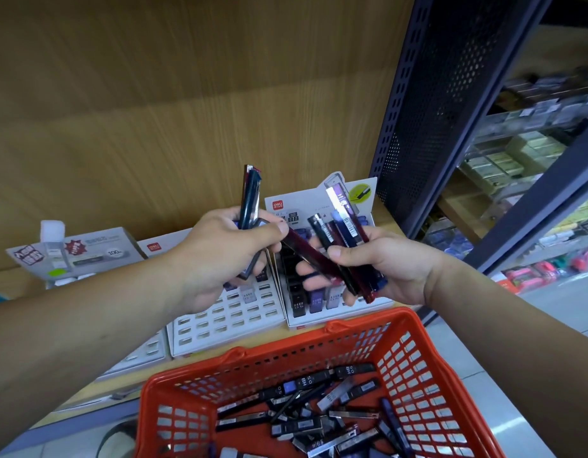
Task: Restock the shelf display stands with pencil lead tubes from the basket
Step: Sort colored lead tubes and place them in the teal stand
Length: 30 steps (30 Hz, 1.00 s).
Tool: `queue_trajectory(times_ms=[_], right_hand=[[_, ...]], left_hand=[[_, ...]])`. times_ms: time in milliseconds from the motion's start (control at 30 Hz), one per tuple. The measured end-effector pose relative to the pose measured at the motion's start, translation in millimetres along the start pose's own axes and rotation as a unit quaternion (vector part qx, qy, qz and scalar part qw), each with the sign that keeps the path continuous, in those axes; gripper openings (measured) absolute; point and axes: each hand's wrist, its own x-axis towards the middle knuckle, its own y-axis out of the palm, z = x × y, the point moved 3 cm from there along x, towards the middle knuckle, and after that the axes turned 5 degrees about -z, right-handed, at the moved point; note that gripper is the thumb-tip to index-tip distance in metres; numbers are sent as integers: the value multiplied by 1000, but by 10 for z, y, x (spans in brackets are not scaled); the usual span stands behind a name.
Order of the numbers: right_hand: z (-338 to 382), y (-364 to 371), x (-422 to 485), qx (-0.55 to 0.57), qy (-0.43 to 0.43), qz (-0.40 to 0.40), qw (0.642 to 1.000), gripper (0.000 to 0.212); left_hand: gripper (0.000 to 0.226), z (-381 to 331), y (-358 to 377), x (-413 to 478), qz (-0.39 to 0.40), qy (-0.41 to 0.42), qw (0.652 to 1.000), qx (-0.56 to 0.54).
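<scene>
My left hand (219, 256) grips a few pencil lead tubes (249, 200) upright, and its thumb and fingers pinch the upper end of a dark red tube (305, 252). My right hand (381, 262) holds a fanned bunch of several tubes (345, 226), black, red and blue, and the red tube's lower end lies among them. Both hands hover above two white display stands on the wooden shelf. The left stand (226, 322) has mostly empty slots. The right stand (319, 312) holds several tubes. Below, the orange basket (428, 361) contains several loose tubes (319, 411).
A grey product box (87, 249) stands at the left on the wooden shelf. A dark perforated metal upright (428, 104) borders the shelf on the right, with stocked aisles beyond it. The wood back panel (186, 94) rises behind the stands.
</scene>
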Motion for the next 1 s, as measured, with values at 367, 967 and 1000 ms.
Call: queue_trajectory(times_ms=[367,967,1000], right_hand=[[-61,-136,-22,11,-5,43,999,40],[-142,-53,16,12,23,98,995,31],[-150,-29,21,13,27,101,994,29]], left_hand=[[16,6,20,-9,3,-9,1000,-19],[14,29,106,-82,38,-7,999,8],[15,25,124,-90,40,-6,999,7]])
